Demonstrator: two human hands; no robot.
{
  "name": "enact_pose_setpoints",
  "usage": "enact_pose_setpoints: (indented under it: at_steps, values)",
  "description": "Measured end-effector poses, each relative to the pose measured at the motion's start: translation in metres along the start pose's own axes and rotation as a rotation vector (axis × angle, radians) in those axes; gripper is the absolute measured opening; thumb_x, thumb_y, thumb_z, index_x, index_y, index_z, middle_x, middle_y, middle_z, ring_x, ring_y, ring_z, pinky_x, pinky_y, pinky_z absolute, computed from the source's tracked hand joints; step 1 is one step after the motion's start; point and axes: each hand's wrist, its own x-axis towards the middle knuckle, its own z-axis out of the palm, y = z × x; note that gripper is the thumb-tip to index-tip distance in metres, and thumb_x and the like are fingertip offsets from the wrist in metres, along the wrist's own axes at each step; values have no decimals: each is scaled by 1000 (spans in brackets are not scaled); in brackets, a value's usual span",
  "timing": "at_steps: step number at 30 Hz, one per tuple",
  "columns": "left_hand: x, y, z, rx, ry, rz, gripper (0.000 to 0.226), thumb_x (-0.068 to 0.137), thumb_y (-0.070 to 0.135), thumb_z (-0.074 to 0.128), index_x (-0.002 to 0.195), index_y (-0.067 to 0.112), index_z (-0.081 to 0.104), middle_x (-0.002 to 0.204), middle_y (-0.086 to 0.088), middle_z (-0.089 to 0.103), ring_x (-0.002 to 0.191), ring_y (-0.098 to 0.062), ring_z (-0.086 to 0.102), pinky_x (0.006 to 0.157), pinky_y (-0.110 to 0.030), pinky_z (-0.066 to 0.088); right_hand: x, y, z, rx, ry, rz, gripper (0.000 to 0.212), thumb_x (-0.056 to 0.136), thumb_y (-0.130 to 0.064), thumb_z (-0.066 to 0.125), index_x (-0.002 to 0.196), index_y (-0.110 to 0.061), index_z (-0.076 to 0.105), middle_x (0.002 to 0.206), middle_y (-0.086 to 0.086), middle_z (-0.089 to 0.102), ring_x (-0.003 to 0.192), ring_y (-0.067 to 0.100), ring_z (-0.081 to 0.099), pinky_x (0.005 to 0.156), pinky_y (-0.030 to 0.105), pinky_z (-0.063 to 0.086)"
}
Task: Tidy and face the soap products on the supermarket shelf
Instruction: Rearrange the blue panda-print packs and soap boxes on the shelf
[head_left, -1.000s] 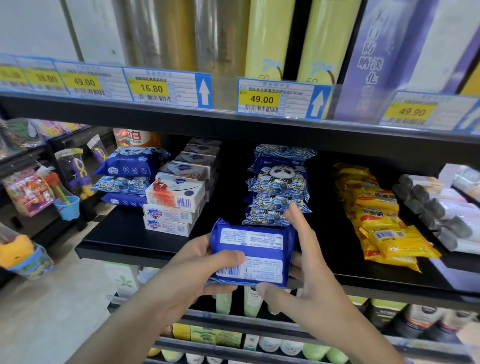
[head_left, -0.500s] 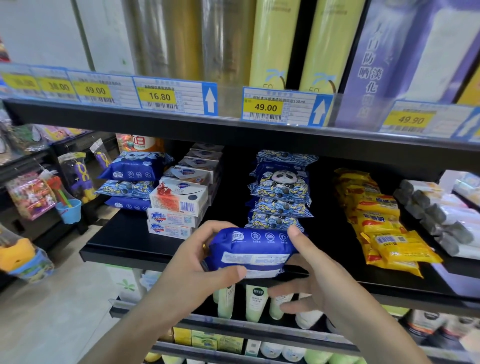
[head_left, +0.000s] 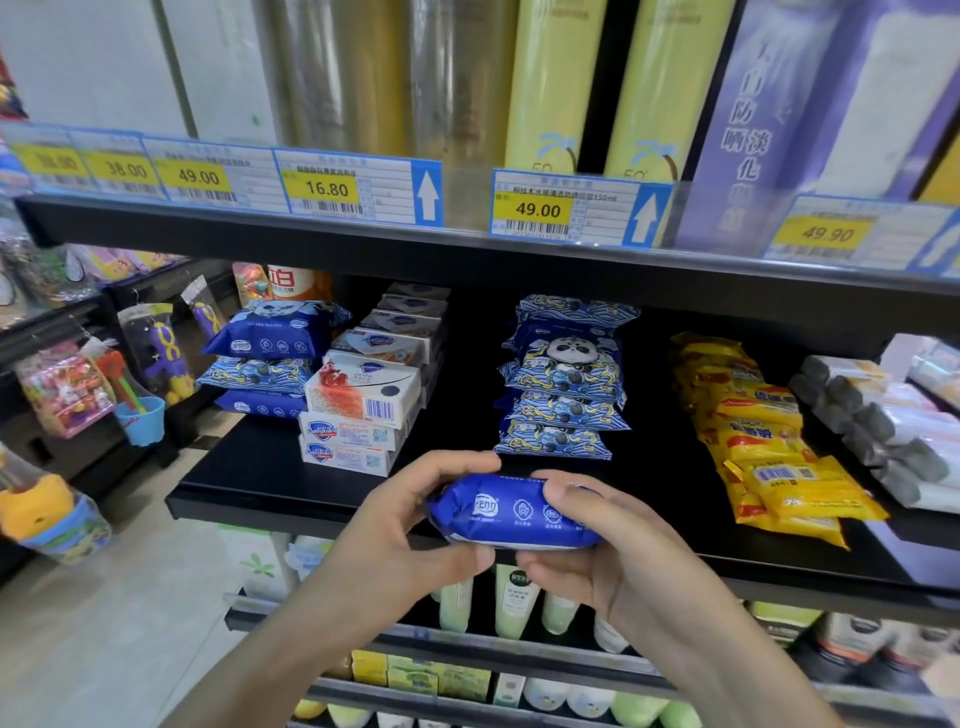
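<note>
At the front edge of the black shelf (head_left: 260, 483), just before the panda-pack stack (head_left: 563, 389), your left hand (head_left: 395, 535) and right hand (head_left: 597, 551) curl around the ends of the blue soap pack (head_left: 511, 512), held flat between them.

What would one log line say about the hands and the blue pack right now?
left hand: grips blue pack | right hand: grips same pack | pack: at shelf front edge, before panda stack
</note>
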Motion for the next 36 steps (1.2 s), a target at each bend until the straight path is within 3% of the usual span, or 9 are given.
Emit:
enact_pose_setpoints:
  at_steps: [4,7,11,15,18,24,27,30,36]
  values:
    - [-5,-4,-10,-103,-59,-123,87,66,37,94,140,58,53,149,28,52,142,5,44,115,-35,44,-2,3,0,-47,40,-103,47,68,-27,95,112,-25,78,115,13,76,101,32,76,77,37,64]
    - [-4,-8,-12,-259,-73,-236,93,59,61,93,143,53,54,146,22,59,137,-3,55,109,-34,49,-3,7,-2,-58,41,-189,50,68,-30,96,114,-31,77,117,2,75,107,27,75,78,34,63]
    - [7,-11,-8,-513,65,-478,59,73,56,83,129,45,69,124,10,76,113,-16,74,88,-42,60,-3,16,-3,-130,22,-317,61,66,-40,88,124,-38,70,126,-5,72,116,23,71,91,36,60]
    - [14,-8,-4,-548,69,-586,54,57,57,88,105,33,81,116,-4,79,103,-25,78,76,-46,64,-1,22,-5,-193,0,-392,68,71,-42,90,134,-40,62,133,-5,68,121,22,68,92,33,59]
    - [12,-5,-3,-543,40,-565,57,60,53,89,109,25,81,120,-7,78,102,-24,78,75,-43,64,2,25,-5,-193,-35,-415,75,72,-43,93,138,-38,58,133,-6,66,121,23,68,90,32,60]
    - [11,-6,-1,-404,35,-497,57,73,33,83,124,13,70,117,-12,78,105,-25,77,80,-37,64,4,30,-8,-171,-134,-428,76,83,-13,86,146,-34,49,138,-6,63,123,31,66,93,39,59]
    - [11,-9,-2,-365,64,-455,58,68,32,86,121,16,69,117,-12,78,108,-29,76,87,-41,64,4,27,-3,-170,-82,-422,87,77,-34,91,148,-51,43,144,-23,53,124,19,66,90,33,60]
    - [11,-14,-5,-368,111,-415,61,68,29,87,124,19,64,117,-9,78,107,-30,77,87,-42,64,6,24,2,-167,40,-365,76,70,-50,91,133,-64,51,120,-33,62,108,8,72,76,19,59]
    - [6,-15,-14,-195,60,-261,84,78,23,90,145,46,44,124,6,75,109,-15,75,77,-25,62,16,24,6,-124,80,-346,54,69,-27,84,117,-46,69,106,-6,76,97,20,77,71,26,61]
